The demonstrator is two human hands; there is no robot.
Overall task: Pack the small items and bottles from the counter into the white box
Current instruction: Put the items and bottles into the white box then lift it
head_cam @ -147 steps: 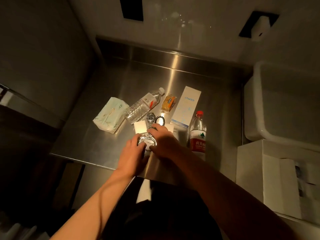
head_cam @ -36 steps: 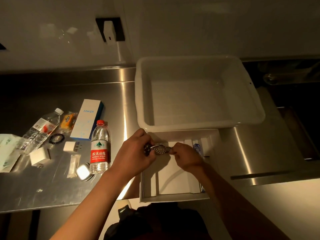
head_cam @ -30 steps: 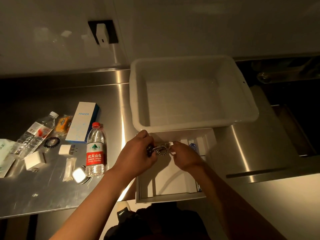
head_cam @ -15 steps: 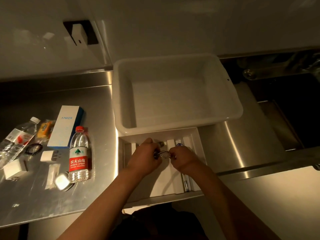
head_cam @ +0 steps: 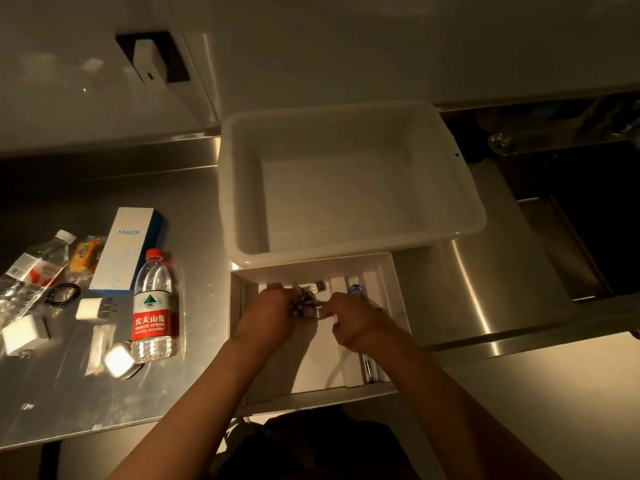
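Observation:
A white box (head_cam: 398, 299) lies open at the counter's front edge, below a large white tub (head_cam: 346, 181). Both hands are inside the box. My left hand (head_cam: 266, 317) and my right hand (head_cam: 353, 320) each grip an end of a metal watch (head_cam: 306, 304), held low over the box's white insert. On the steel counter (head_cam: 52, 403) to the left stand a red-labelled water bottle (head_cam: 154, 310), a lying clear bottle (head_cam: 33, 268), an Anker carton (head_cam: 128, 247), an orange packet (head_cam: 85, 254), a black bead bracelet (head_cam: 64, 293), white chargers (head_cam: 91, 308) and a small white case (head_cam: 117, 360).
A blue-capped item (head_cam: 356, 289) and a metal strip lie along the box's right side. A dark sink recess (head_cam: 588, 216) opens at the right. A white dispenser (head_cam: 149, 64) hangs on the wall behind the counter.
Both hands carried the watch from the counter across to the white box and lowered it inside. The view swung right, then slightly back left.

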